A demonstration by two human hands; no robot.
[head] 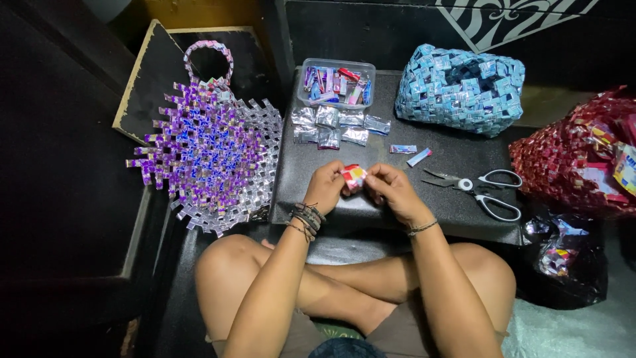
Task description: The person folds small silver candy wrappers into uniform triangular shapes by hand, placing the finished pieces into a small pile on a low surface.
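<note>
My left hand [326,186] and my right hand [391,191] meet over a black board [457,159] and both pinch a small folded red-and-white wrapper piece [353,177] between the fingertips. Braided bands circle my left wrist and a thin one my right. Beyond my hands lie several folded silver wrapper pieces [331,126] in a cluster, and two small folded strips [411,153] lie to their right. White-handled scissors [480,187] lie open on the board just right of my right hand.
A clear plastic tub [336,84] of wrapper strips stands behind the silver pieces. A purple woven wrapper bag [212,142] leans at the left, a blue woven one [460,87] sits at back right, a red one [576,159] at far right. A black plastic bag [563,262] lies below it.
</note>
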